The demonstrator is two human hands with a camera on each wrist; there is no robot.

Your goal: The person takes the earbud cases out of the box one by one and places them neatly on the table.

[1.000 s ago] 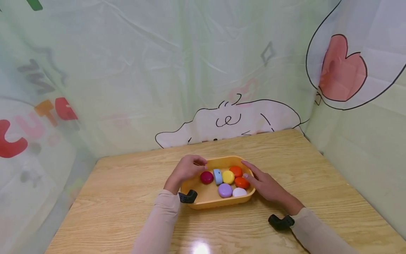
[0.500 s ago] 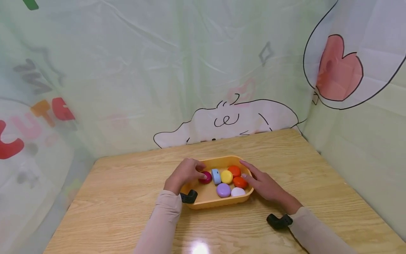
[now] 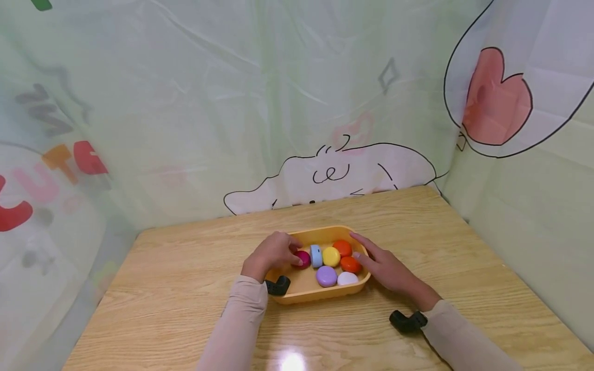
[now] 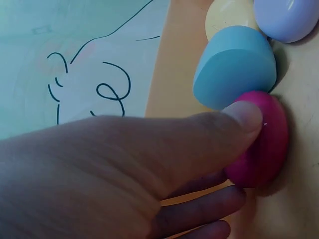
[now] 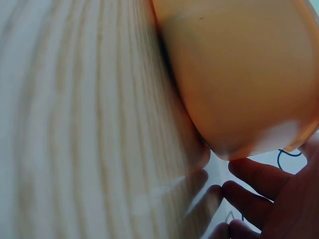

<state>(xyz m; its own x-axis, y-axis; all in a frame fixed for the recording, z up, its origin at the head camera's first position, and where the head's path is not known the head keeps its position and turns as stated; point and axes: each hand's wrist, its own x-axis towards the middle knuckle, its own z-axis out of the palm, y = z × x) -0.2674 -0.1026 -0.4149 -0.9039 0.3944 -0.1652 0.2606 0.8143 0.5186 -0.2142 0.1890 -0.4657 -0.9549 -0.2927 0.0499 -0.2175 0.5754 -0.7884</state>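
Observation:
An orange tray [image 3: 320,296] with rounded corners sits on the table, holding several smooth, pebble-like pieces. At its left end my left hand [image 3: 271,253] reaches in and pinches a magenta rounded piece [image 4: 264,149]. The thumb lies across the piece's face in the left wrist view, and the fingers are partly hidden behind it. A light blue piece [image 4: 237,67] stands on edge right beside the magenta one. My right hand [image 3: 390,270] holds the tray's right end, thumb over the rim and fingers [image 5: 261,179] along the outer wall.
Also in the tray are a yellow piece [image 3: 331,256], two red-orange pieces [image 3: 342,248], a lilac piece [image 3: 327,276] and a white piece [image 3: 348,279]. The wooden table [image 3: 185,288] extends around it. A printed curtain [image 3: 185,129] hangs along the back and sides.
My left hand has lowered onto the magenta piece, and its thumb and fingers have closed around it. My right hand stays at the tray's right end.

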